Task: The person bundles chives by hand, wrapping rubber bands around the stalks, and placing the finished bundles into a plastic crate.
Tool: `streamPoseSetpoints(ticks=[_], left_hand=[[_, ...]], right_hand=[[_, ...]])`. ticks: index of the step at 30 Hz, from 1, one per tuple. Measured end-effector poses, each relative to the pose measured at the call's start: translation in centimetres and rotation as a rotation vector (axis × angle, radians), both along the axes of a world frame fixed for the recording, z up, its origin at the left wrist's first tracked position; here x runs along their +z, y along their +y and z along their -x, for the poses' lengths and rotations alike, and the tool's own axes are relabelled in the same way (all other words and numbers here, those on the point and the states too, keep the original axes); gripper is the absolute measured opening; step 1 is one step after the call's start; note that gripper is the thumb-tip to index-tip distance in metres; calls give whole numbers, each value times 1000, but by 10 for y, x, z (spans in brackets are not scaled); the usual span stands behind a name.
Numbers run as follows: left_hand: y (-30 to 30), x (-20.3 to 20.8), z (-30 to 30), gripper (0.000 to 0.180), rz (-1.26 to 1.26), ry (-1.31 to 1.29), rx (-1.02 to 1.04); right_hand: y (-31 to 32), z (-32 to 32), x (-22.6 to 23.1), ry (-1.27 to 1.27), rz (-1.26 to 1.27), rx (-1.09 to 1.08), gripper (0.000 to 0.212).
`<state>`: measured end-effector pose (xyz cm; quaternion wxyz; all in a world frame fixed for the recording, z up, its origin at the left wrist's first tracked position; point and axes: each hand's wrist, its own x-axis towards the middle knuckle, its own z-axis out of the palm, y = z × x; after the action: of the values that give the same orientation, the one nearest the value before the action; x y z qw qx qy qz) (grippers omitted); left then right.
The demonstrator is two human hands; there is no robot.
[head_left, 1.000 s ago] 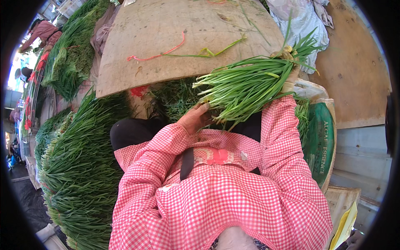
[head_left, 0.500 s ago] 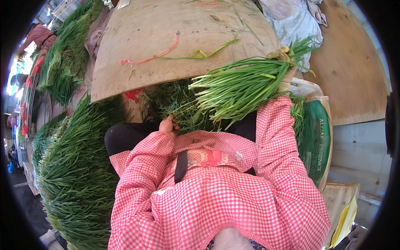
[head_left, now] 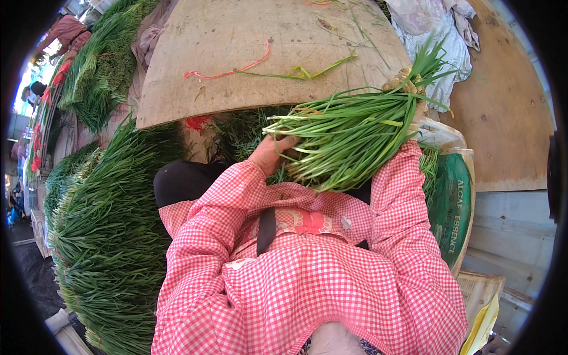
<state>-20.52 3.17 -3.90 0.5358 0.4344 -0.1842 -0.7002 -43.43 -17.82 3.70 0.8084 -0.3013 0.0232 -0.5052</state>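
Note:
A loose bunch of garlic chives [head_left: 349,133] lies slantwise above my lap, pale stem ends to the left and green leaves to the right. My right hand [head_left: 404,83], in a soiled tan glove, is closed around its leafy end. Bare, my left hand [head_left: 273,152] is at the pale stem ends, its thumb over some stalks. The other fingers of that hand are partly hidden by the bunch. Loose green trimmings [head_left: 244,135] lie beneath, between my legs and the board's edge.
A wooden board [head_left: 236,41] ahead carries a pink tie [head_left: 236,70] and stray leaves. Piled chives [head_left: 112,236] rise at my left. A green and white sack [head_left: 451,207] stands at right, near a pale plastic sheet [head_left: 441,53]. Another person [head_left: 68,32] is at the far left.
My left hand has risen from the trimmings to the stem ends of the bunch. The bunch has tipped slightly lower, still in my right hand. The whole view has shifted a little.

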Motion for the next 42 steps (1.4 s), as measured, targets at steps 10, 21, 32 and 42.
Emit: streamPoseSetpoints(ticks=[10, 21, 32, 42], left_hand=[[35, -66, -40, 17, -328, -51, 459], [27, 12, 24, 50, 7, 432, 130], [42, 14, -1, 16, 4, 560, 279], [80, -12, -26, 9, -214, 350, 546]], right_hand=[[-27, 27, -15, -79, -21, -131, 33], [-17, 8, -18, -140, -192, -238, 31], [-20, -2, -15, 379, -418, -508, 29], [-26, 9, -22, 294, -475, -566, 31]])
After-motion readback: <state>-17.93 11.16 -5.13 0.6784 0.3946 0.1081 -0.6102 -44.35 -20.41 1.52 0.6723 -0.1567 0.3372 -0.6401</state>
